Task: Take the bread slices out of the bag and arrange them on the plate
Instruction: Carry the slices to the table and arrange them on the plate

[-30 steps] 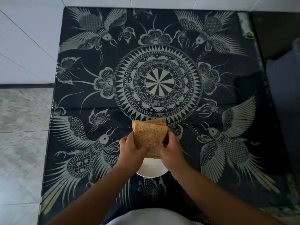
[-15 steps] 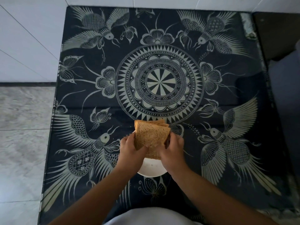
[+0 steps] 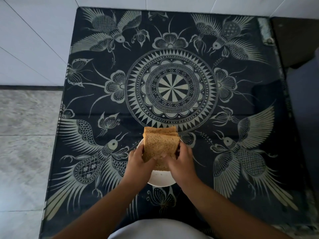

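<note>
A stack of brown bread slices [image 3: 159,144] stands tilted over a white plate [image 3: 161,180] near the table's front edge. My left hand [image 3: 138,163] grips the stack's left side, and my right hand [image 3: 181,161] grips its right side. Further slices show behind the front one. Most of the plate is hidden under my hands and the bread. No bag is in view.
The table carries a dark cloth [image 3: 172,87] with a pale mandala, bird and butterfly print. White wall tiles [image 3: 31,40] lie at the left and back, grey floor [image 3: 25,135] at the left. A dark piece of furniture [image 3: 300,40] stands at the right.
Both hands and the bread stack hold almost the same place over the plate; the camera view shifted slightly.
</note>
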